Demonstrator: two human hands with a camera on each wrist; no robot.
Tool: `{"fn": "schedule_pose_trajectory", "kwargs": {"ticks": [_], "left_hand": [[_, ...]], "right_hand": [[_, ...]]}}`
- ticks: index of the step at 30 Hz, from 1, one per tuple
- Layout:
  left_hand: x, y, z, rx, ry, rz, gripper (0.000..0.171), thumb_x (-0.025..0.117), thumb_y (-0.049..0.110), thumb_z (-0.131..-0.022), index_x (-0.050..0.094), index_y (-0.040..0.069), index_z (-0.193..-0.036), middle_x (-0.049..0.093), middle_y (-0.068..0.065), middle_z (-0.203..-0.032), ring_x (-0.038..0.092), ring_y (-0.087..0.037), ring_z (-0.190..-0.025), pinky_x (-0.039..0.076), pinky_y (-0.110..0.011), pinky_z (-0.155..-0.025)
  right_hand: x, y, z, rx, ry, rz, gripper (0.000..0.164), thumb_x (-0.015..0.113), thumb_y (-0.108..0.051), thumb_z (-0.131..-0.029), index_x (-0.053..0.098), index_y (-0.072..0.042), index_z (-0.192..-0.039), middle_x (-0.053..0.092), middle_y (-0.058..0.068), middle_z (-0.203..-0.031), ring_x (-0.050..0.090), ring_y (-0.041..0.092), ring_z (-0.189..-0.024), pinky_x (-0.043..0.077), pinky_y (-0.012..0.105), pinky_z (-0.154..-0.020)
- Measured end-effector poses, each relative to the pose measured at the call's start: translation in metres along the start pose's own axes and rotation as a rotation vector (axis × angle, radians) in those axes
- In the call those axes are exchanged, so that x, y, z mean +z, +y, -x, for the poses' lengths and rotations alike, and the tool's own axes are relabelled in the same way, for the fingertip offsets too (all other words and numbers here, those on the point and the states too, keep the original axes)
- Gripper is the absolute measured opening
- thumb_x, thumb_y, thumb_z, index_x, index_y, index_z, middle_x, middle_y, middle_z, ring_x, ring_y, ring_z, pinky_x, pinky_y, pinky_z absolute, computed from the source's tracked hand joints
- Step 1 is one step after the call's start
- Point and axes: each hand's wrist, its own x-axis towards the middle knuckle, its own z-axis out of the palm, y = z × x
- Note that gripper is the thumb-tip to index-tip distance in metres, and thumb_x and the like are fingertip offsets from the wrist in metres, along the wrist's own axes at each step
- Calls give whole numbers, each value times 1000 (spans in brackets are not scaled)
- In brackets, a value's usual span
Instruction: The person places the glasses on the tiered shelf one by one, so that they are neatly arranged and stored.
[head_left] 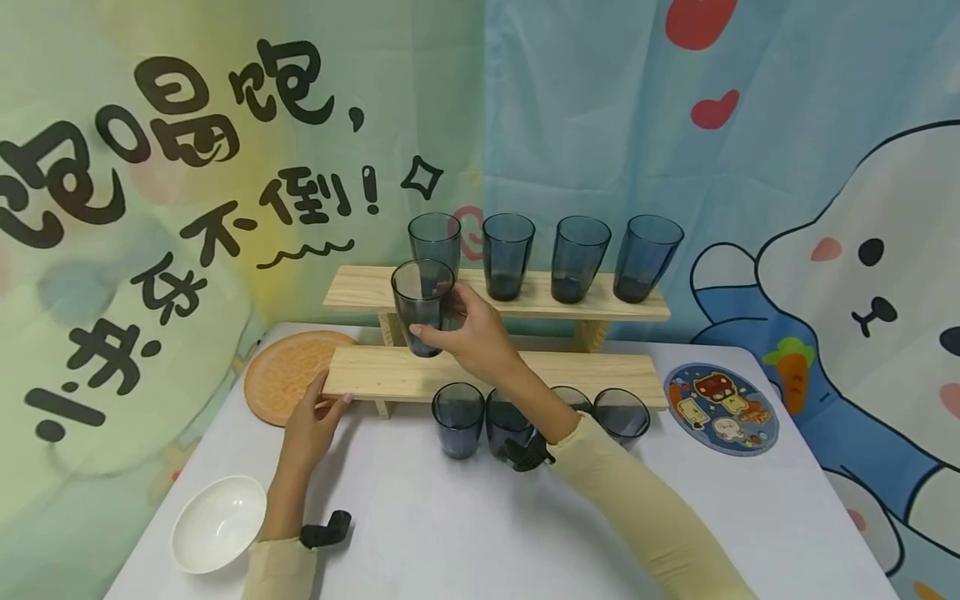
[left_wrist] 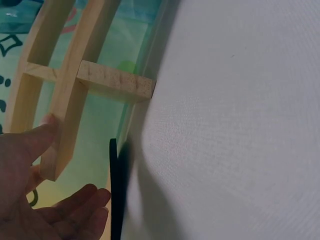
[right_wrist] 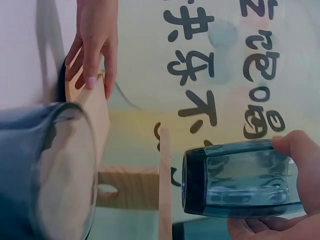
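Note:
My right hand [head_left: 480,329] grips a blue-tinted drinking glass [head_left: 420,287], thumb on the near side and fingers round the back. It is upright above the left part of the lower step of a two-tier wooden shelf [head_left: 375,372] and overlaps the leftmost glass [head_left: 435,229] of the upper row. In the right wrist view the held glass [right_wrist: 245,180] has its thick base apart from the board. My left hand [head_left: 315,425] holds the left end of the lower step; its thumb lies along the board's edge in the left wrist view, the other fingers below.
Several matching glasses [head_left: 508,254] line the upper step. More glasses [head_left: 459,421] stand on the white table [head_left: 465,533] before the shelf, partly behind the right forearm. A round orange mat [head_left: 281,375] and white bowl [head_left: 219,525] lie left, a blue patterned round mat [head_left: 723,408] right.

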Motion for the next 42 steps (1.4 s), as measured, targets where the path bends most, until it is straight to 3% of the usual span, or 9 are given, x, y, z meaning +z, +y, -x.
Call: {"fn": "schedule_pose_trajectory", "kwargs": {"ticks": [8, 15, 20, 28, 32, 42], "left_hand": [[-1, -1, -2, 10, 14, -1, 70, 60, 32, -110, 26, 9, -167, 55, -34, -148, 61, -50, -131, 50, -61, -110], [-1, -2, -2, 43, 21, 24, 68, 60, 29, -110, 28, 7, -166, 58, -34, -144, 63, -51, -128, 52, -59, -107], [-2, -4, -1, 30, 23, 22, 69, 60, 30, -110, 28, 8, -167, 57, -34, -145, 62, -50, -129, 52, -59, -108], [0, -5, -5, 40, 28, 33, 70, 61, 30, -109, 28, 8, -167, 56, -33, -146, 62, -50, -130, 51, -59, -108], [1, -6, -6, 36, 36, 34, 69, 62, 31, -109, 29, 9, -167, 56, -32, -147, 62, -50, -130, 51, -59, -109], [0, -5, -6, 28, 33, 22, 70, 62, 33, -109, 29, 11, -167, 56, -32, -147, 62, -49, -130, 52, -59, -108]], "right_hand": [[30, -14, -31, -13, -7, 55, 67, 82, -31, -94, 50, -7, -147, 62, 9, -137, 61, 23, -131, 51, 35, -112], [55, -13, -58, -56, 18, 50, 62, 83, -28, -93, 53, -4, -142, 64, 11, -134, 62, 23, -128, 51, 38, -112], [71, -12, -77, -77, 41, 44, 64, 83, -29, -93, 54, -4, -143, 65, 10, -132, 63, 22, -124, 53, 39, -109], [79, -11, -106, -52, 61, 119, 75, 80, -37, -94, 46, -5, -153, 64, 11, -139, 65, 23, -120, 57, 34, -96], [84, -10, -116, -30, 72, 146, 78, 77, -42, -96, 42, -8, -156, 60, 8, -143, 64, 22, -122, 56, 34, -97], [91, 1, -129, 16, 145, 148, 76, 76, -39, -98, 41, -6, -158, 60, 11, -143, 63, 25, -123, 55, 37, -100]]}}
